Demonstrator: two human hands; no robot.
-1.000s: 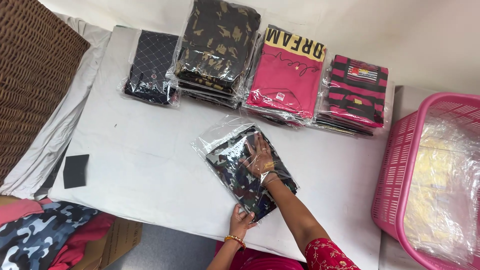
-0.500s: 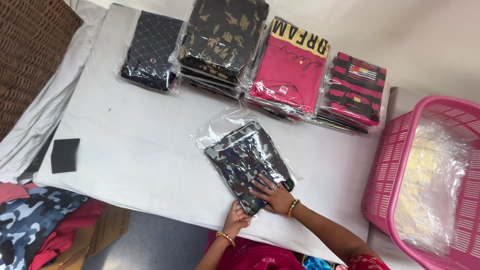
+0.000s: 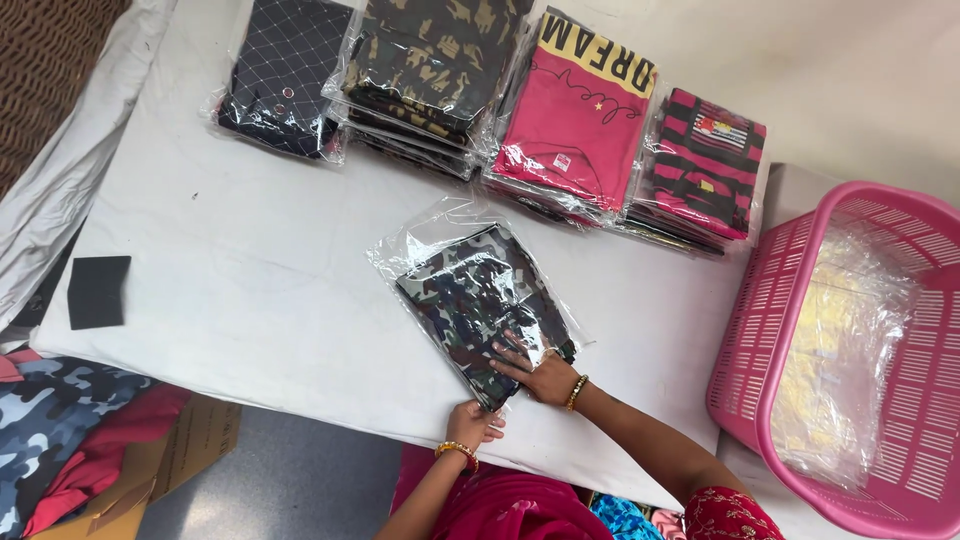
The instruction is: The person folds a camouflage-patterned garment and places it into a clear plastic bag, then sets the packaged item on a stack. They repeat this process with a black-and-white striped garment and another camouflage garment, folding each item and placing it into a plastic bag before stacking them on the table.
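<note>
A folded camouflage garment in a clear plastic bag (image 3: 475,300) lies tilted on the white table (image 3: 250,290). My right hand (image 3: 535,368) rests flat on the bag's near end, fingers spread, pressing it down. My left hand (image 3: 475,420) pinches the bag's near corner at the table's front edge. The bag's open flap (image 3: 425,235) sticks out at the far end, empty and wrinkled.
Along the table's back edge stand stacks of bagged garments: dark quilted (image 3: 285,75), brown camouflage (image 3: 430,70), pink (image 3: 580,120), pink-and-black striped (image 3: 700,165). A pink basket (image 3: 760,340) with clear bags sits right. A black pad (image 3: 98,290) lies left; loose clothes (image 3: 70,430) lower left.
My right hand has slid from the middle of the bag down to its near end. My left hand stays at the near corner. The camera has moved closer.
</note>
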